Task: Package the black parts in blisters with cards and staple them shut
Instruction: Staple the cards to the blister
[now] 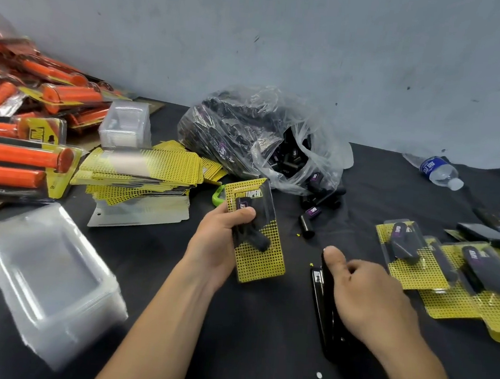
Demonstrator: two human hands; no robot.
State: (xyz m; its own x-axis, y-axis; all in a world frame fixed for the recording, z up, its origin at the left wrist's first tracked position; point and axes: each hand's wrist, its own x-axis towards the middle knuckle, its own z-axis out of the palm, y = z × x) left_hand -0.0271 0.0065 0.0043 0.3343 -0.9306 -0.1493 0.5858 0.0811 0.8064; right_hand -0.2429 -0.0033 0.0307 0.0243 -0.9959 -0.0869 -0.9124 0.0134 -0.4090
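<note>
My left hand [218, 238] holds a blister pack [259, 251] upright above the table, with a yellow dotted card and a black part inside it. My thumb presses on the pack's upper front. My right hand [366, 298] grips a black stapler [321, 303] that rests on the dark table to the right of the pack. A clear plastic bag [260, 135] of black parts lies open behind, and a few loose black parts [308, 224] sit in front of it. A stack of yellow cards [143, 173] is at the left. Empty clear blisters [48, 273] are stacked at the near left.
Finished yellow packs [448, 269] lie spread at the right. Orange-handled packaged items [26, 125] are piled at the far left. A second stack of clear blisters [126, 125] stands behind the cards. A water bottle [440, 171] lies at the back right. A green object [219, 195] peeks out behind the held pack.
</note>
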